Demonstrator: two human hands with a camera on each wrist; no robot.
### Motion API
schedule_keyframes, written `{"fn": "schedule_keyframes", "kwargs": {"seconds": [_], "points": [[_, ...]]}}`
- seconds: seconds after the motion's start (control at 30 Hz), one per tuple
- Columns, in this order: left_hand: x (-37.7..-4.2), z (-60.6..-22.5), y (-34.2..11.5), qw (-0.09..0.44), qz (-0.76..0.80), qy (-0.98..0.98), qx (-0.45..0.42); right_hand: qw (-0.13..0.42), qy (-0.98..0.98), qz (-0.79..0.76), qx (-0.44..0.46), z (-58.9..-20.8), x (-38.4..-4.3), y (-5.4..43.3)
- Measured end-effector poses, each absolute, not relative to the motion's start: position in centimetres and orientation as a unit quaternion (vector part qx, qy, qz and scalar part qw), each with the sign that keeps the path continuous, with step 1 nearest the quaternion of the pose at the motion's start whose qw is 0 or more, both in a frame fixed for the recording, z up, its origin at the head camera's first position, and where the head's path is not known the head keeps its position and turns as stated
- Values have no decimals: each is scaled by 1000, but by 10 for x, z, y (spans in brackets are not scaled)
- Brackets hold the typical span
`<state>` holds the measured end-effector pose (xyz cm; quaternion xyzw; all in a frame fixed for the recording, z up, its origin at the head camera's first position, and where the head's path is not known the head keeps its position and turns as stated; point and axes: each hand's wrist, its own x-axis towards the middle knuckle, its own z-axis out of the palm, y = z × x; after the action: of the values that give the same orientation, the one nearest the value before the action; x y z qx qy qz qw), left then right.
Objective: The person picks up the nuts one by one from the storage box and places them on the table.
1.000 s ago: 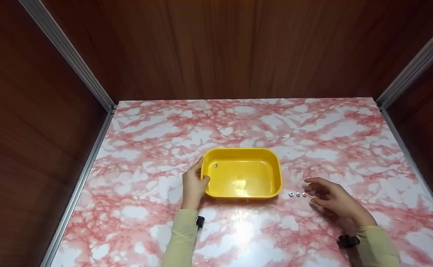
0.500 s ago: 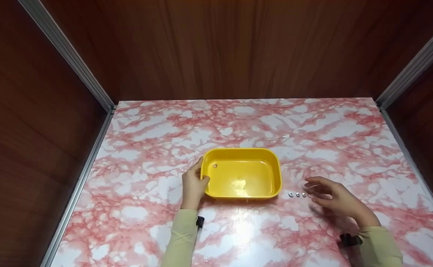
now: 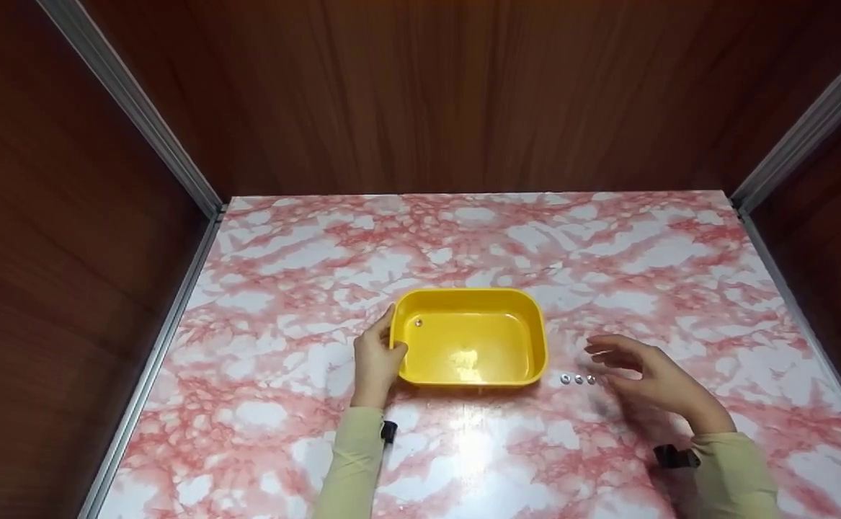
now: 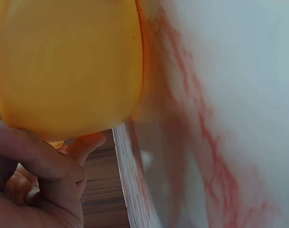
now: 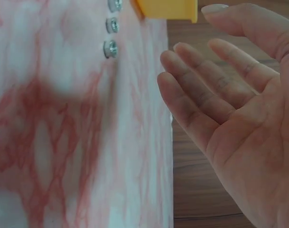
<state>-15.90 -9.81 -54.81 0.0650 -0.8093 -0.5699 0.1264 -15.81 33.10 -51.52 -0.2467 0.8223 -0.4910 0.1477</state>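
Note:
A yellow plastic tub [image 3: 470, 378] with rounded corners stands upright on the table. My left hand [image 3: 377, 364] grips its left wall, thumb over the rim and fingers outside; the left wrist view shows the fingers [image 4: 54, 164] against the tub [image 4: 68, 66]. One small metal piece [image 3: 419, 323] lies inside the tub at the left. Right of the tub, three small silver flanged nuts stand in a row: left nut [image 3: 566, 378], middle nut [image 3: 579, 379] and right nut [image 3: 591, 379]. Just right of them hovers my right hand [image 3: 654, 375], fingers spread and nothing in it.
The table [image 3: 305, 461] has a red and white marbled top. Brown wood-look panels rise at the back [image 3: 420, 94] and along both sides, with metal rails at the corners. A black strap piece [image 3: 676, 456] sits on the right wrist.
My right hand has shifted slightly up and left, its fingertips now nearer the row of nuts. The left hand, the tub and the nuts have stayed in place.

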Motion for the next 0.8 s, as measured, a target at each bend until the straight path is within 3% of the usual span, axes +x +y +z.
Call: {"fn": "schedule_keyframes", "kwargs": {"seconds": [0.8], "points": [[-160, -550, -99, 132, -554, -820, 59, 154, 802, -510, -271, -501, -168, 312]]}}
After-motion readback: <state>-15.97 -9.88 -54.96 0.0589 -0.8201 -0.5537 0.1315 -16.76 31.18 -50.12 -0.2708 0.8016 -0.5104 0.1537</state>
